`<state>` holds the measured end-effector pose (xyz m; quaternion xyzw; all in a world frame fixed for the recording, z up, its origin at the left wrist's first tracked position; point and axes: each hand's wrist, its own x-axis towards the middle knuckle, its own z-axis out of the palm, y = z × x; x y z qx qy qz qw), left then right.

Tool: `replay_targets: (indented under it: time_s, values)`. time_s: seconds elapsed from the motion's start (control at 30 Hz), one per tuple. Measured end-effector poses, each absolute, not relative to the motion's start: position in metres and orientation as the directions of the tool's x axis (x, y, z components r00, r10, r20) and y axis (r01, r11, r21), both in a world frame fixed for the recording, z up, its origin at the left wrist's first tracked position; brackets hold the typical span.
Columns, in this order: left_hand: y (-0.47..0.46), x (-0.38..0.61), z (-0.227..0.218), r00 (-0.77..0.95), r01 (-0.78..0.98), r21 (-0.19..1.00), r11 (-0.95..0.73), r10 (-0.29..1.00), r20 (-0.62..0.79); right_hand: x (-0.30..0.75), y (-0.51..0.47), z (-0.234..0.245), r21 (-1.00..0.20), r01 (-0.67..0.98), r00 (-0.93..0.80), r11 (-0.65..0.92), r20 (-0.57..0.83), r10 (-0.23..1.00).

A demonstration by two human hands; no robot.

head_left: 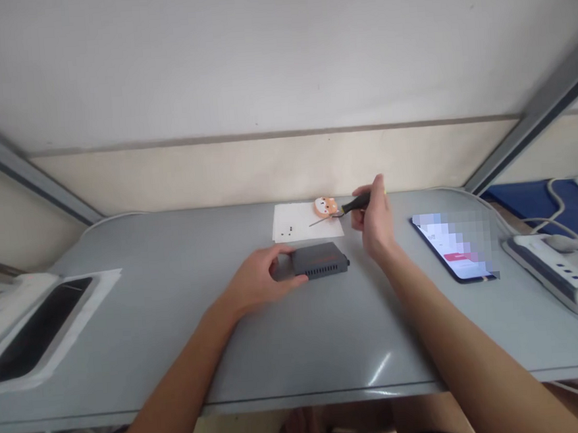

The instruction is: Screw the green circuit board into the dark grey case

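A small dark grey box (318, 260) with vent slots along its near side rests on the desk. My left hand (266, 277) grips its left end between thumb and fingers. In my right hand (375, 217) is a screwdriver (355, 204) with a black handle, its thin shaft pointing left over a white paper (302, 219). Several tiny dark screws (290, 229) lie on that paper. An orange and white animal-faced object (325, 207) sits at the paper's back right corner, close behind the screwdriver's shaft.
A phone with a lit screen (454, 248) lies to the right on the grey desk (288, 348). Beyond it is a white power strip (560, 270) with cables. On the left, a dark-screened device (39, 329) lies on white sheets. The wall (191, 174) stands behind the desk.
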<state>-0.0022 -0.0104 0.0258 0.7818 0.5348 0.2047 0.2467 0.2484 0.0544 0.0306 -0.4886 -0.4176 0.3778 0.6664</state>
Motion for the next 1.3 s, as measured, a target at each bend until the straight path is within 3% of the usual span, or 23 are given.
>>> replay_targets:
  time_s: [0.1,0.4,0.77,0.87,1.1,1.3]
  values:
    - [-0.011,-0.001,0.028,0.356,0.743,0.57,-0.352,0.928,0.11,0.244,0.053,0.004,-0.976,-0.169,0.342,0.136,0.071,0.937]
    - [-0.007,0.0,0.022,0.298,0.719,0.62,-0.315,0.945,0.135,0.238,0.044,-0.003,-0.986,-0.006,0.118,0.164,0.162,0.98]
    - [-0.007,-0.006,0.021,0.279,0.674,0.671,-0.309,0.948,0.156,0.238,0.043,-0.003,-0.988,0.012,0.062,0.156,0.156,0.986]
    - [-0.007,-0.006,0.021,0.287,0.674,0.642,-0.366,0.93,0.229,0.24,0.045,-0.003,-0.984,-0.075,0.115,0.16,0.151,0.982]
    - [-0.004,-0.004,0.01,0.227,0.678,0.65,-0.343,0.939,0.259,0.252,0.047,0.006,-0.858,-0.505,0.126,0.099,0.04,0.991]
    - [-0.006,-0.003,0.012,0.266,0.65,0.603,-0.462,0.882,0.389,0.245,0.039,0.016,-0.874,-0.485,0.028,0.008,-0.006,1.0]
